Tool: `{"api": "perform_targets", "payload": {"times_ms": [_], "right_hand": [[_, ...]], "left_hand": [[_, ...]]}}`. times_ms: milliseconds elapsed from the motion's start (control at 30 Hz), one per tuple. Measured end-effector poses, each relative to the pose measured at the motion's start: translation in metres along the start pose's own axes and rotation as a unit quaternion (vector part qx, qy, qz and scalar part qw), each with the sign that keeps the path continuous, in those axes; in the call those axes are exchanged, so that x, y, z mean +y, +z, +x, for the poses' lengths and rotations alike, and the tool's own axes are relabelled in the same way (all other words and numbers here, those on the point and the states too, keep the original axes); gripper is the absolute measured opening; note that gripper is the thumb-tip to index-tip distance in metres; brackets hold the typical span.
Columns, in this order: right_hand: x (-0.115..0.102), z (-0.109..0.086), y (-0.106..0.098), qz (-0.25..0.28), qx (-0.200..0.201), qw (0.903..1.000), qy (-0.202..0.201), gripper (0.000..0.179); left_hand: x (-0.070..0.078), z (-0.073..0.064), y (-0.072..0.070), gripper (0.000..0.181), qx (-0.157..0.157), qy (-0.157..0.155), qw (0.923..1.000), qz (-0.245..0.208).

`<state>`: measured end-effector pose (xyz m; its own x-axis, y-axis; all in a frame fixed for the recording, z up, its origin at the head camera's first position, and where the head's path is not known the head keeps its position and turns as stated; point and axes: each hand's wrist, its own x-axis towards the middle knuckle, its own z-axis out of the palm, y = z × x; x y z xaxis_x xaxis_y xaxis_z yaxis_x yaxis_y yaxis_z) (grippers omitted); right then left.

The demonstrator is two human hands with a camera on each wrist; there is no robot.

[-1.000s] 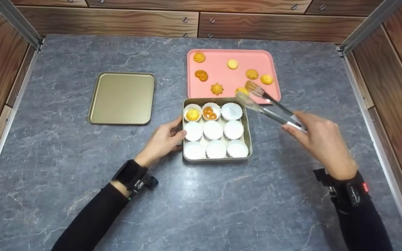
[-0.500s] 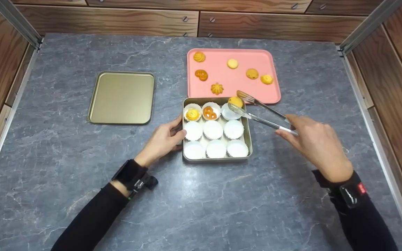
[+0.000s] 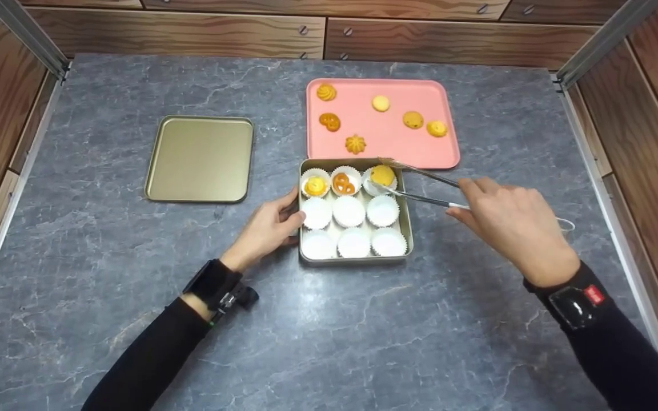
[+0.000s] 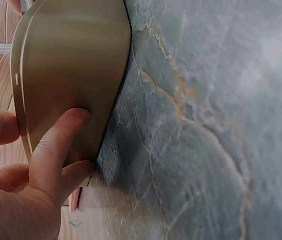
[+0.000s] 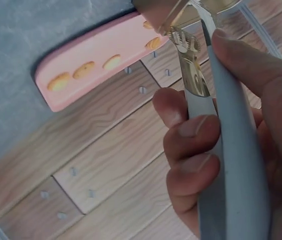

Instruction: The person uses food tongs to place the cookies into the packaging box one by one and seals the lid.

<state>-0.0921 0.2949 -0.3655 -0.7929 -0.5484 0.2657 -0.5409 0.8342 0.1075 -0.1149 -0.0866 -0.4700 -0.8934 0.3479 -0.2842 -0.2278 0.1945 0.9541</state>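
My left hand (image 3: pixel 266 231) holds the left wall of a square metal tin (image 3: pixel 353 261), its thumb at the rim and other fingers against the outer side (image 4: pixel 68 65). In my right hand (image 3: pixel 520 228) is a pair of metal tongs (image 3: pixel 429 200), gripped by pale handles (image 5: pixel 243 150). The tong arms stand on either side of a round golden cookie (image 3: pixel 382 175) in the back right paper cup. Whether they still pinch it, I cannot tell. Beside it sit a glossy brown pretzel-shaped cookie (image 3: pixel 342 184) and a yellow-centred cookie (image 3: pixel 315 185), each in a paper cup.
A pink tray (image 3: pixel 383 131) with several cookies lies just behind the tin. To the left is a flat gold lid (image 3: pixel 200 160). White paper cups (image 3: pixel 353 244) fill the tin's other places. Wood-patterned panels (image 3: pixel 180 37) border the grey marbled table.
My right hand has moved left with the tongs, carrying the round cookie from the pink tray into the tin's back right cup. The left hand has stayed on the tin.
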Motion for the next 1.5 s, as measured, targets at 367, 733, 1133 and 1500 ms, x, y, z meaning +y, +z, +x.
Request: {"api": "perform_targets", "payload": {"times_ms": [367, 733, 1133, 1500], "right_hand": [[-0.011, 0.010, 0.001, -0.043, 0.026, 0.9986, -0.016, 0.048], [0.001, 0.004, 0.005, 0.020, 0.010, 0.9997, 0.005, 0.051], [0.028, 0.005, 0.027, 0.097, 0.045, 0.9926, 0.059, 0.047], [0.045, 0.032, 0.044, 0.118, 0.028, 0.9830, 0.138, 0.040]], "left_hand": [[-0.001, 0.001, 0.001, 0.067, -0.003, 0.002, 0.9999, -0.012], [0.001, 0.000, 0.001, 0.068, 0.000, 0.007, 1.0000, -0.005], [-0.001, 0.000, 0.000, 0.068, 0.000, 0.011, 0.9999, 0.000], [-0.002, 0.000, 0.000, 0.070, 0.001, 0.000, 0.9997, -0.025]]}}
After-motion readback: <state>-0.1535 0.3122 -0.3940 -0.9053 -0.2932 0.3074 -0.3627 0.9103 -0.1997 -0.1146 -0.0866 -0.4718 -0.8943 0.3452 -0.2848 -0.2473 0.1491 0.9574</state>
